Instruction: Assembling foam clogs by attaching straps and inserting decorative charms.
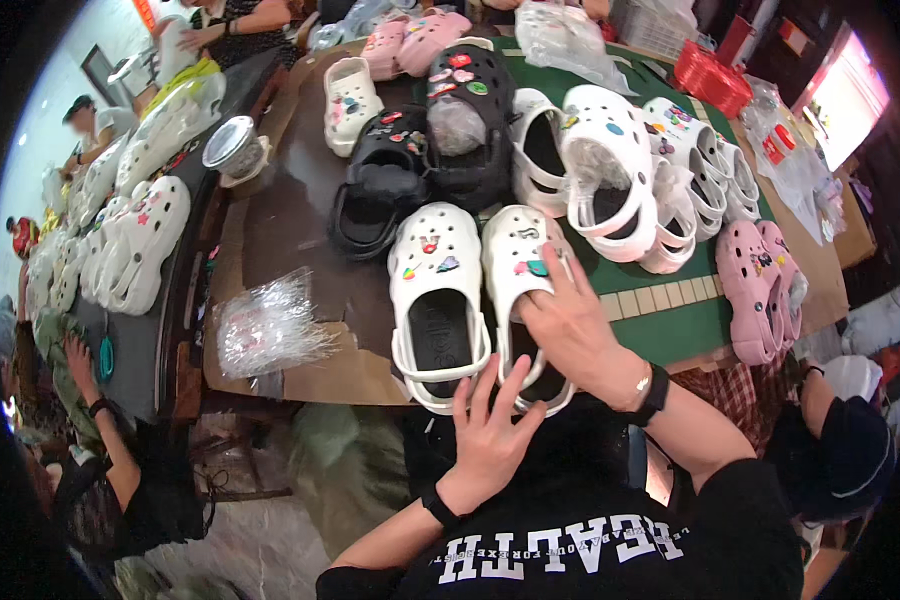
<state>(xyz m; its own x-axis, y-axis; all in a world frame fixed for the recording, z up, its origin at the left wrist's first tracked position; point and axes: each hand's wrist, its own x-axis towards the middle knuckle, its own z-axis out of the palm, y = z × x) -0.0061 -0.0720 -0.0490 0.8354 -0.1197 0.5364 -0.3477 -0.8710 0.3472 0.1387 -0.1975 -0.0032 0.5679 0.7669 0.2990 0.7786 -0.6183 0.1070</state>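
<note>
A pair of white clogs with colourful charms on their toes stands in front of me at the table's near edge, toes pointing away. My right hand (573,328) grips the right white clog (515,235) by its upper; some fingers reach into the foot opening, while others lie on top beside the charms. At the heels, my left hand (492,420) has its fingers spread, with the tips against the right clog's heel end. Beside it sits the left white clog (432,262), its black insole showing and its strap round the heel. The right hand covers part of the right clog's opening.
Behind the pair are black clogs (467,95) and more white clogs (600,125). Pink clogs (750,290) stand at the right edge. A bundle of clear plastic strands (275,325) and a lidded tub (232,145) lie left. Other people work around the tables.
</note>
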